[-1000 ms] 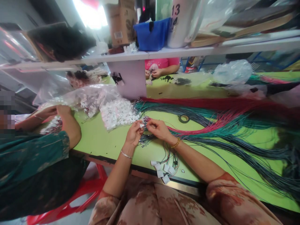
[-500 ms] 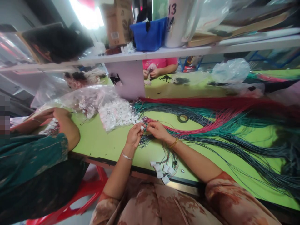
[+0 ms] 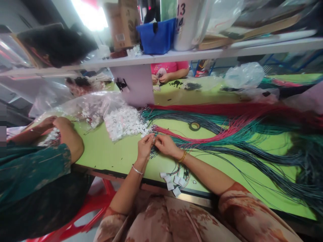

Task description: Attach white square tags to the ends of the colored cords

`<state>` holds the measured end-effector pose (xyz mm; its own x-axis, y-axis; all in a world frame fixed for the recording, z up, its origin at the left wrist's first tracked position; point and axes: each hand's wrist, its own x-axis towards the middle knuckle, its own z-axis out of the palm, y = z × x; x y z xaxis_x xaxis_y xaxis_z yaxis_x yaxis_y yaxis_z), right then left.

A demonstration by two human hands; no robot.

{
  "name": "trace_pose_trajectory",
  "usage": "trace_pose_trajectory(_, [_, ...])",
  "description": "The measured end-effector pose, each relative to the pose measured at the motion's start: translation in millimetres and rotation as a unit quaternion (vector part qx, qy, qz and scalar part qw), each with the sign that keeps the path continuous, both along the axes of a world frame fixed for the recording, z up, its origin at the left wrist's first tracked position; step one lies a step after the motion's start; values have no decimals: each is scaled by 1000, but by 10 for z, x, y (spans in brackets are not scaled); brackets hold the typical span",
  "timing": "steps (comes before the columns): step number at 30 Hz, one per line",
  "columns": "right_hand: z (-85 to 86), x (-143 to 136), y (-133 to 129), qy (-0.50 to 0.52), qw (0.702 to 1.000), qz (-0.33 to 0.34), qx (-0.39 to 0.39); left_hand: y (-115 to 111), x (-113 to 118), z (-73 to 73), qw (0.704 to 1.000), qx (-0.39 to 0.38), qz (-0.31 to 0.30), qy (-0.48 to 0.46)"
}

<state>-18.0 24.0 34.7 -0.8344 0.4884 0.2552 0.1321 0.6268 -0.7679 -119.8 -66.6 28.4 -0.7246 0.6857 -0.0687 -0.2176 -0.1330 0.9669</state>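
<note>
In front of me my left hand (image 3: 144,146) is closed in a pinch; the small white connector that showed in its fingers is now almost wholly covered. My right hand (image 3: 165,145) meets it fingertip to fingertip, pinching what looks like the end of a thin wire, mostly hidden. Just beyond the fingers lie the tips of a bundle of red wires (image 3: 181,136). Dark wires (image 3: 227,150) run off to the right behind my right forearm. Left of the wire ends, white connectors (image 3: 123,122) spill in a heap from a clear plastic bag (image 3: 97,97).
White connectors on wires (image 3: 170,186) lie at the table's front edge. A roll of black tape (image 3: 194,126) rests among the wires. To my left a co-worker's arm (image 3: 72,137) leans on the green table (image 3: 106,158). A shelf (image 3: 121,61) with a blue bin (image 3: 157,37) crosses above.
My hands have drawn together, the right one shifting left to meet the left. The white connector that showed at my left fingertips is now mostly covered. The view has shifted slightly.
</note>
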Motion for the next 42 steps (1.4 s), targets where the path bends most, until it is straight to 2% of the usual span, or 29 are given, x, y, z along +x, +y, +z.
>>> trace_pose_trajectory(4, [58,35,180,-50,996,51,46,-49,-76,-24,999,-37,-8,-10])
trace_pose_trajectory(6, [110,58,331,-100,991,11,84,-60,-136,-39,998,-51,-11,-29])
trace_pose_trajectory(8, [149,79,452,-181,973,-38,137,-60,-182,-49,997,-62,-17,-43])
trace_pose_trajectory(11, [156,106,521,-268,945,-49,179,-55,-203,-47,996,-65,-22,-52])
trace_pose_trajectory(21, [74,124,544,-214,957,8,195,-50,-158,-20,997,-42,-35,-57])
trace_pose_trajectory(25, [79,141,594,-199,958,-16,208,-48,-151,-15,997,-36,-30,-62])
trace_pose_trajectory(27, [89,145,602,-198,960,-46,192,-43,-143,-5,997,-26,-32,-70])
trace_pose_trajectory(29, [99,125,597,-182,971,-48,149,-38,-134,5,996,-15,-35,-81])
trace_pose_trajectory(33, [137,19,605,-136,987,31,82,-42,-122,3,995,-8,-42,-92])
trace_pose_trajectory(37, [274,-7,763,-207,972,67,93,-58,-124,-8,994,-7,-49,-93])
trace_pose_trajectory(39, [363,38,862,-199,975,85,39,-60,-123,-3,994,-2,-46,-94])
trace_pose_trajectory(42, [469,99,903,-107,988,87,-73,-51,-110,15,994,9,-45,-100])
